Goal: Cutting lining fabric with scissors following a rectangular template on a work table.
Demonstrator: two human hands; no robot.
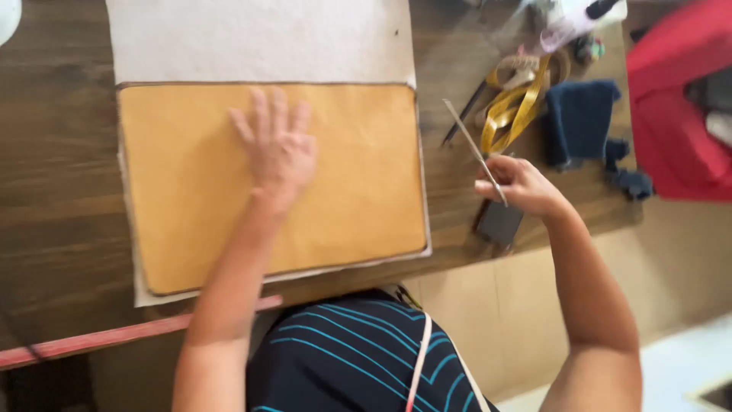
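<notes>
**Flat hand on the tan panel, thin tool in the other**

A long pinkish-red wooden strip [114, 336] is lying along the near table edge, below and left of the rectangular mustard-tan leather panel [191, 191]. That panel is lying flat on a larger sheet of pale grey felt-like fabric [259, 38], which is spreading beyond the panel's far side, all of it on the dark brown wooden table [53, 152].

The left hand [278, 145] is pressing down on the upper middle of the tan panel, palm flat and fingers spread open, gripping nothing.

Just right of the panel, the right hand [518, 187] is hovering over the table, its fingers closed around a thin, straight, silver-grey metal tool [473, 149] that is slanting up and away toward the far left. A small dark rectangular block [499, 223] is sitting directly beneath this hand.

Further right of the panel, a coiled yellow ribbon-like tape [515, 107] is lying beside a folded navy blue knitted cloth [579, 118]. Well beyond these, at the picture's right edge, a red fabric item [679, 107] is resting.
</notes>
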